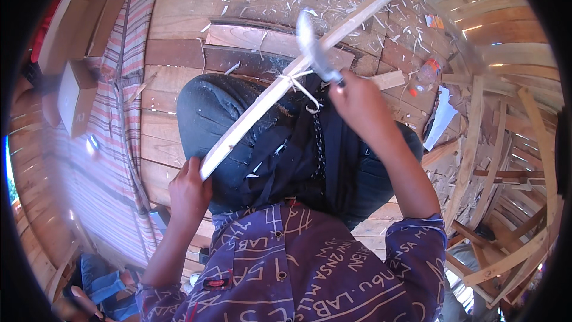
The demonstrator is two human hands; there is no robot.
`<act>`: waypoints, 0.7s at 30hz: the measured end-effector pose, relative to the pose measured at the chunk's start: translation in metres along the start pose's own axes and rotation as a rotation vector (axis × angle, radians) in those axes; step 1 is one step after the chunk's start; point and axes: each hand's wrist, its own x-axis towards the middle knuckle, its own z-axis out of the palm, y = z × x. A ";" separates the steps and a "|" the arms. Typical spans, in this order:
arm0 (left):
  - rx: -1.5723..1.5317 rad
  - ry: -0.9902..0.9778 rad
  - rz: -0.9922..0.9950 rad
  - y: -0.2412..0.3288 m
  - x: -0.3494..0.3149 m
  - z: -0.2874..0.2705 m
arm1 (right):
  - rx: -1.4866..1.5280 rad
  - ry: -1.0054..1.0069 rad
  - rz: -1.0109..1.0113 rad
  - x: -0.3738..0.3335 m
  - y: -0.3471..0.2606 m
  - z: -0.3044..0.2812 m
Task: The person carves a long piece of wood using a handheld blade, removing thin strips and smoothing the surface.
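Pale wood stick point(245, 126) runs forward-right from the left hand point(190, 191) gripping its near end; beside the stick's middle, the right hand point(358, 106) clenches a knife point(320, 61), its blurred blade seemingly across the stick.

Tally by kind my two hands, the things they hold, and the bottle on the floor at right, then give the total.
Left hand and right hand: 2
Knife: 1
Long wooden stick: 1
Bottle: 1
Total: 5
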 end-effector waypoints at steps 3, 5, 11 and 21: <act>-0.004 -0.005 -0.008 0.008 0.004 -0.003 | 0.036 0.082 0.086 0.014 0.009 -0.011; 0.018 -0.012 -0.031 0.005 -0.001 -0.001 | -0.002 0.009 0.035 -0.007 -0.001 0.011; 0.009 0.023 0.004 0.005 0.000 0.000 | 0.039 0.034 0.090 0.014 0.013 -0.019; 0.024 0.018 -0.021 0.005 0.000 0.002 | -0.050 0.003 -0.092 -0.003 0.000 0.014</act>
